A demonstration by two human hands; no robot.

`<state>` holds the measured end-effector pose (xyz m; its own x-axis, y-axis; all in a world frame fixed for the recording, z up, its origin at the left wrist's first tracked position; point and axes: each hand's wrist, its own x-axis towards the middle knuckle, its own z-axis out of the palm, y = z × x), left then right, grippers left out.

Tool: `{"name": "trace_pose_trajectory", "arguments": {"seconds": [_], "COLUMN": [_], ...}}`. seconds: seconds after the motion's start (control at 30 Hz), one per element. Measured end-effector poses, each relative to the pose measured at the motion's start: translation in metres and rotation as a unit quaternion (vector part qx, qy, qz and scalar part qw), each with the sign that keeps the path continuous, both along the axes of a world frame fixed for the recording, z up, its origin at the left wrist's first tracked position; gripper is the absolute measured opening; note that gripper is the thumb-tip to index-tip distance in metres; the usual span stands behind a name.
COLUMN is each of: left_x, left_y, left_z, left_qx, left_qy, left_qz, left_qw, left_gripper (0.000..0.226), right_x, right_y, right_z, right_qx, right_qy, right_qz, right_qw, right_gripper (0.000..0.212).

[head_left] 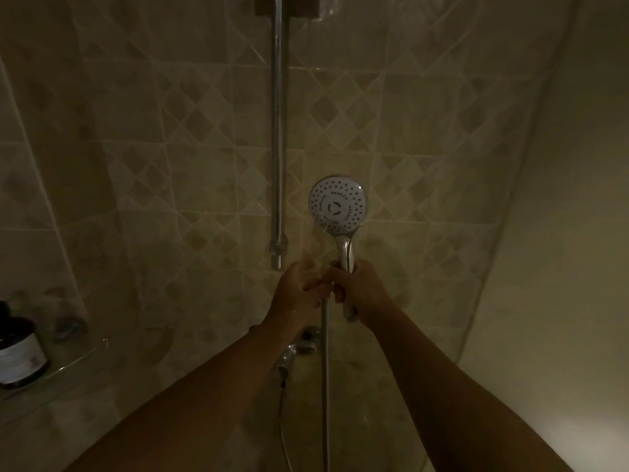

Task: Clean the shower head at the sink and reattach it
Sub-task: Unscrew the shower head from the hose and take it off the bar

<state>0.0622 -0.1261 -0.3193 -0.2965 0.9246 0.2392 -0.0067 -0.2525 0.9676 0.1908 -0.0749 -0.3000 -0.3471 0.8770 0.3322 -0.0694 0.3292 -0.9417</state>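
Note:
A round white shower head [337, 204] with a chrome handle stands upright in front of the tiled wall, its spray face turned toward me. My right hand [357, 289] is wrapped around the handle's lower part. My left hand [299, 294] is just left of it, fingers pinched at the top of the metal hose [325, 386], which hangs straight down from the handle's base. Where hose and handle meet is hidden by my fingers.
A chrome riser rail [278, 131] runs vertically up the wall left of the shower head. Below my hands is the chrome mixer tap [296, 352]. A dark bottle [18, 349] stands on a corner shelf at the left. A glass screen edge curves at the right.

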Motion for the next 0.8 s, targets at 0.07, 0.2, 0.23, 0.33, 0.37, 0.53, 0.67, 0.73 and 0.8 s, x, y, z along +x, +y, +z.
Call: {"name": "trace_pose_trajectory", "arguments": {"seconds": [0.07,0.2,0.23,0.33,0.37,0.53,0.67,0.73,0.8], "left_x": [0.007,0.014,0.014,0.014,0.012,-0.006,-0.023,-0.032,-0.04], "left_y": [0.002,0.0,0.0,0.007,0.012,0.037,0.049,0.055,0.062], "left_z": [0.003,0.017,0.024,0.059,0.073,0.132,0.171,0.187,0.202], "left_qx": [-0.016,-0.012,-0.005,0.016,0.02,0.052,0.101,0.115,0.125], "left_qy": [0.006,0.045,0.06,0.098,0.101,0.088,0.079,0.061,0.074], "left_qz": [-0.028,-0.072,-0.073,-0.065,-0.058,-0.055,-0.059,-0.077,-0.089], "left_qw": [0.999,0.996,0.996,0.993,0.993,0.993,0.99,0.989,0.985], "left_gripper": [0.035,0.015,0.013,0.014,0.015,0.022,0.019,0.018,0.011], "right_x": [0.005,0.014,0.014,0.008,0.005,-0.017,-0.035,-0.043,-0.049], "right_y": [0.013,0.032,0.036,0.048,0.053,0.07,0.079,0.083,0.088], "right_z": [0.012,0.045,0.055,0.083,0.092,0.131,0.176,0.203,0.231], "right_qx": [-0.02,-0.034,-0.037,-0.043,-0.04,0.027,0.098,0.133,0.133], "right_qy": [0.028,0.056,0.061,0.064,0.063,0.051,0.023,0.015,0.036], "right_qz": [-0.003,0.022,0.025,0.026,0.028,0.038,-0.024,-0.049,-0.055], "right_qw": [0.999,0.998,0.997,0.997,0.997,0.998,0.995,0.99,0.989], "right_gripper": [0.015,0.018,0.019,0.019,0.019,0.03,0.031,0.03,0.028]}}
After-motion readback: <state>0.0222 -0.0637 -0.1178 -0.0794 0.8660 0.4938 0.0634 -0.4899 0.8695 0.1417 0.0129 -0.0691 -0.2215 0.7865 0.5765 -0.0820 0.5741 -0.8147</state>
